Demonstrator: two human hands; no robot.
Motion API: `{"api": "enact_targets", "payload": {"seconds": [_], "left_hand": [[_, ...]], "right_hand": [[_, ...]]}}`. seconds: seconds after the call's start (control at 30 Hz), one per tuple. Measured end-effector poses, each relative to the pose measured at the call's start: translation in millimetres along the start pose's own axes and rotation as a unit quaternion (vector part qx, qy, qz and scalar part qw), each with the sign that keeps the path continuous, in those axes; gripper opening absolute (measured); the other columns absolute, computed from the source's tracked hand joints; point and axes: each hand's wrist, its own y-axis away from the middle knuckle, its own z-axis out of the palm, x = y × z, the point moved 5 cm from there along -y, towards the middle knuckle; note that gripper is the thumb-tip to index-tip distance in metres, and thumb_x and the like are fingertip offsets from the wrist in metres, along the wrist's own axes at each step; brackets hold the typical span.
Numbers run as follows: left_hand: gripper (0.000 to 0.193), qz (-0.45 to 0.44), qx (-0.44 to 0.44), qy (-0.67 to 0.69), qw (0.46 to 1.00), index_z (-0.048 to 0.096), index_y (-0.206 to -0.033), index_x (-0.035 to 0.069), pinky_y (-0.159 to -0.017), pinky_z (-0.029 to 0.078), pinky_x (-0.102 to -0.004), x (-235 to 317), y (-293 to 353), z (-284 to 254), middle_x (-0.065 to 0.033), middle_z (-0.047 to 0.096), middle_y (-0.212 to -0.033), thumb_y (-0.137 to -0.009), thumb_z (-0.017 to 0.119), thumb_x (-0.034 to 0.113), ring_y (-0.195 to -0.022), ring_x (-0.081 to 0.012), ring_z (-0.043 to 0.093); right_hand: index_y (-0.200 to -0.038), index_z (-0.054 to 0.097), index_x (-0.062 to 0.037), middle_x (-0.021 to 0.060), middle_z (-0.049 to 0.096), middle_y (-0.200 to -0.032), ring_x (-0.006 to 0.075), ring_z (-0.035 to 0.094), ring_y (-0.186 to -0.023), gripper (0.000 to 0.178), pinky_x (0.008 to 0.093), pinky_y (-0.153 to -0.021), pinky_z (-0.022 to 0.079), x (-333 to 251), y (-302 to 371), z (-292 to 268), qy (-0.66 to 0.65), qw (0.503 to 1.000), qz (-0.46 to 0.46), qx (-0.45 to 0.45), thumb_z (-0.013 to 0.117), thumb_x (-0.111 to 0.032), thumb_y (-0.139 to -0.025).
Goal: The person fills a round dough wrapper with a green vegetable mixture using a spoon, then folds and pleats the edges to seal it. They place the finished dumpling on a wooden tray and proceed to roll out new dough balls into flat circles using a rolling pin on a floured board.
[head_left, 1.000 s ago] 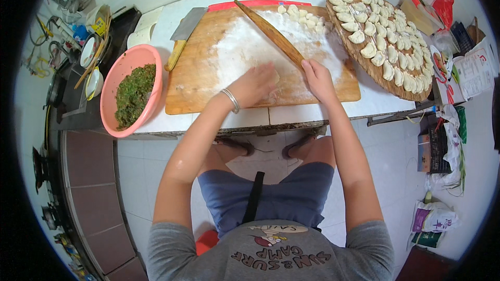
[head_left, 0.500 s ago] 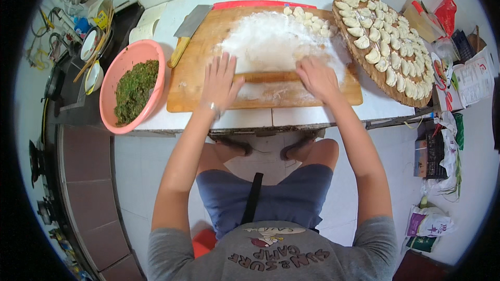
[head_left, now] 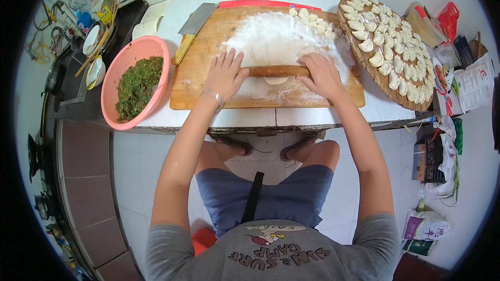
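Observation:
A wooden rolling pin lies crosswise on the floury wooden board. My left hand rests with its palm over the pin's left end, fingers stretched out and thumb along the wood. Over the right end my right hand is bent, its fingers closed on the pin. A small flattened disc of dough shows from under the pin's near side. White flour covers the middle of the board. Several small dough pieces sit at its far right.
A pink bowl of chopped green filling stands left of the board. A cleaver lies across the board's far left corner. Right of the board is a round tray of shaped dumplings. A stove counter with bowls and chopsticks is further left.
The rolling pin and both hands have moved slightly away from me over the board. The dough disc now shows on the pin's near side. The view has also shifted a little.

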Motion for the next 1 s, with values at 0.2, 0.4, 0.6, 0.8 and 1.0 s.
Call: {"api": "enact_targets", "payload": {"seconds": [0.2,0.4,0.6,0.8,1.0], "left_hand": [[0.054,0.175,0.084,0.041,0.98,0.051,-0.132,0.006,-0.11,0.031,-0.0468,69.2,-26.2,-33.3,-0.017,0.049,-0.138,-0.086,0.065,0.03,-0.13,-0.0364,0.042],[0.047,0.245,0.077,0.117,0.959,0.058,-0.121,0.002,-0.1,0.042,-0.0427,93.8,2.6,2.2,-0.0164,0.054,-0.128,-0.083,0.066,0.029,-0.116,-0.0357,0.052],[0.06,0.136,0.008,0.064,0.989,0.047,-0.132,-0.003,-0.107,0.035,-0.0455,97.6,-1.7,1.7,-0.0233,0.044,-0.14,-0.091,0.057,0.039,-0.128,-0.0397,0.042],[0.075,0.075,-0.043,0.01,0.996,0.033,-0.141,-0.008,-0.116,0.019,-0.0458,133.9,-11.9,37.2,-0.0303,0.022,-0.151,-0.095,0.047,0.048,-0.142,-0.0416,0.021],[0.075,0.185,-0.084,0.066,0.977,0.03,-0.144,-0.006,-0.117,0.017,-0.0454,94.1,-35.0,10.8,-0.0285,0.02,-0.153,-0.096,0.043,0.049,-0.142,-0.0411,0.021]], "right_hand": [[-0.1,0.061,-0.0052,0.0131,0.061,-0.098,0.0361,0.06,-0.09,0.028,0.0427,-0.074,0.048,17.7,-2.2,4.6,-0.094,0.995,0.012,0.038,0.067,-0.029,-0.086],[-0.097,0.063,-0.0033,0.0156,0.064,-0.096,0.0374,0.061,-0.09,0.034,0.0445,-0.075,0.048,25.8,3.4,8.0,-0.133,0.984,0.115,0.024,0.062,-0.037,-0.089],[-0.099,0.065,-0.0019,0.0202,0.064,-0.095,0.0386,0.06,-0.094,0.038,0.0464,-0.08,0.047,43.5,9.9,3.2,-0.169,0.967,0.179,0.066,0.06,-0.039,-0.09],[-0.103,0.065,-0.0017,0.0208,0.064,-0.096,0.0385,0.061,-0.094,0.038,0.0453,-0.08,0.047,38.7,12.9,-1.2,-0.173,0.962,0.194,0.078,0.06,-0.037,-0.09],[-0.103,0.064,-0.0015,0.0206,0.064,-0.096,0.0383,0.061,-0.091,0.038,0.0435,-0.079,0.047,47.5,20.6,-9.0,-0.183,0.958,0.198,0.097,0.059,-0.036,-0.09]]}}
